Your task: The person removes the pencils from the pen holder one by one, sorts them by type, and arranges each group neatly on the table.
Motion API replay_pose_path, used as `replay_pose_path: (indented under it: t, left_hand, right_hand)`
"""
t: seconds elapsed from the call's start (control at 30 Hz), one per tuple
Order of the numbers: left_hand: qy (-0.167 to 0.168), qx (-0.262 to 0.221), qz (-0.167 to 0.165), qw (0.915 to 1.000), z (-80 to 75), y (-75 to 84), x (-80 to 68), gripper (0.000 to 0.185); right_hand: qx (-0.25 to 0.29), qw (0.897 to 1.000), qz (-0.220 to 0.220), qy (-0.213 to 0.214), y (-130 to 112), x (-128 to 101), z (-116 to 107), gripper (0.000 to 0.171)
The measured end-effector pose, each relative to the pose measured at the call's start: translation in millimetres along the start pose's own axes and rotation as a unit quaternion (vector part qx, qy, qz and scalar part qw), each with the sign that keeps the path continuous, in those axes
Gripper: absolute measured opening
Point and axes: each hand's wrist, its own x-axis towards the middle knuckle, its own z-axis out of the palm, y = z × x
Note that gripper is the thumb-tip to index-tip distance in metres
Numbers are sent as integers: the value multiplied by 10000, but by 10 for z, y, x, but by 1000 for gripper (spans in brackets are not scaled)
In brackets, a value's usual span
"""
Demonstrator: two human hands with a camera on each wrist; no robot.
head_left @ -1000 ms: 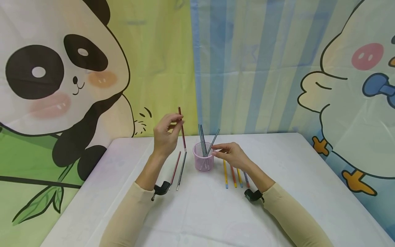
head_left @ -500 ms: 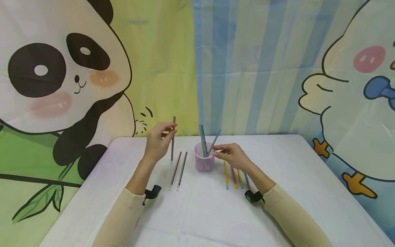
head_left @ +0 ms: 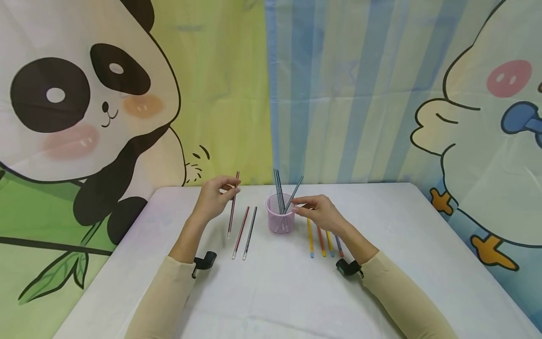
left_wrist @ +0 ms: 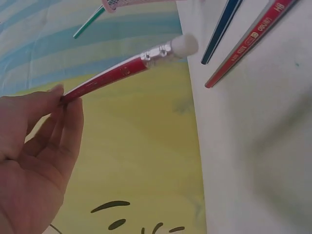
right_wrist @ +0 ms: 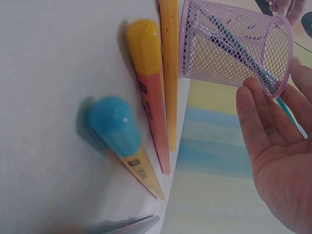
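"Red pencil (head_left: 232, 212): where is it?"

"In the left hand (head_left: 215, 197), to the left of the cup, tilted, with its white eraser end pointing down."

"And how does that hand hold it?"

"Thumb and fingertips pinch it near the upper end, and a short piece shows above them. From these angles I can't quite tell whether the eraser touches the table (head_left: 271, 292)."

"What lies near it?"

"A second red pencil (head_left: 240, 233) and a dark pencil (head_left: 250, 234), side by side on the white surface between the left hand and the cup, their white erasers toward the person."

"The right hand (head_left: 322, 213)?"

"It pinches the rim of the pink mesh cup (head_left: 278, 225), thumb on one side and fingers on the other."

"Does the cup hold anything?"

"Yes, a few teal pencils (head_left: 277, 186) bunched toward its left, and one leaning pencil (head_left: 295, 189) that slants to the right, close to the fingers."

"I see colours below the right hand too."

"Four lie there in a row: a yellow pencil (head_left: 311, 238) with a blue end, an orange pencil (head_left: 321, 241) with a yellow end, another yellow pencil (head_left: 329, 242) and a purple pencil (head_left: 339, 245)."

"And behind everything?"

"A printed backdrop, with a panda (head_left: 51, 94) on the left and a white bird (head_left: 491, 174) wearing a blue bow on the right."
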Motion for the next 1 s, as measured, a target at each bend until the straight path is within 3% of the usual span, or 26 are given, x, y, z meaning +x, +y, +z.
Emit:
replay_pose_path:
  t: [0.33,0.53,0.67,1.0]
  left_hand:
    - [-455,75,-379,9982,1,-142,0,18]
    - [-900,-67,-689,9935,37,-209,-3,18]
    - [-1003,-75,-849,9913,54,-234,-4,18]
    - [-1403,335,-1106,9833,175,-336,-4,21]
  right_hand:
    - [54,10000,38,20,9,-3,13,36]
    - [62,10000,73,7,20,-9,18,36]
    - [17,10000,36,-16,5,-6,7,36]
    - [19,10000,45,-71,-3,5,-14,36]
